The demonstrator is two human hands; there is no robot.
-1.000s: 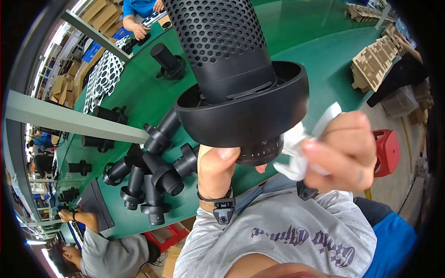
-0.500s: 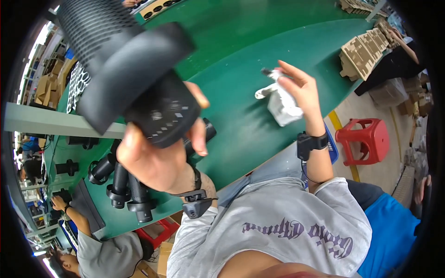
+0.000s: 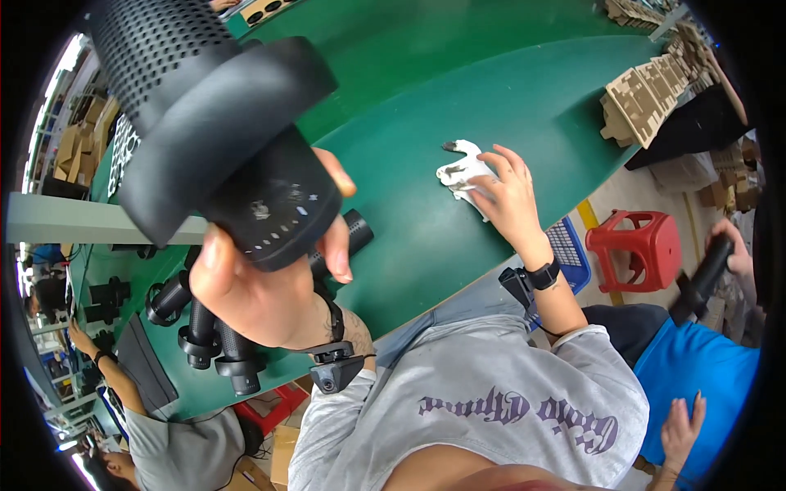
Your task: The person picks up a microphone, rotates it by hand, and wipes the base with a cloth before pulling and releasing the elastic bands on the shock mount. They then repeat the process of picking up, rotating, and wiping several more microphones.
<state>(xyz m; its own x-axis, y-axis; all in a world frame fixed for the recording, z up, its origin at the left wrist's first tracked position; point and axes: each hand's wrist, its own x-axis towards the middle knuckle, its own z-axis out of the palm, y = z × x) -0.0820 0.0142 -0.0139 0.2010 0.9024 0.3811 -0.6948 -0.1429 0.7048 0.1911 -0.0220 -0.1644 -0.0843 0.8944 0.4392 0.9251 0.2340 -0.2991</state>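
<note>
My left hand (image 3: 274,307) grips a black cylindrical device with a perforated barrel (image 3: 164,61), a wide collar and a marked dial end. Held up close to the camera, the device tilts with its barrel toward the upper left. On the green table (image 3: 409,254) lies a crumpled white cloth-like thing (image 3: 467,170) with dark patches and a dark tip. Over its near edge hovers my right hand (image 3: 509,200), open, fingers apart; whether the fingertips touch it is hard to tell. A similar black cylinder (image 3: 357,232) lies on the table behind my left hand.
Several more black devices (image 3: 237,356) lie at the left by a dark mat (image 3: 143,360) and a grey post (image 3: 90,221). Tan moulded trays (image 3: 634,106) stand far right. Beside the table are a blue basket (image 3: 569,254) and red stool (image 3: 643,250). Co-workers are on both sides.
The white thing, held by my right hand before, now lies on the table with that hand's fingers spread. My left hand keeps its device. A co-worker's hand with a black cylinder appears at right.
</note>
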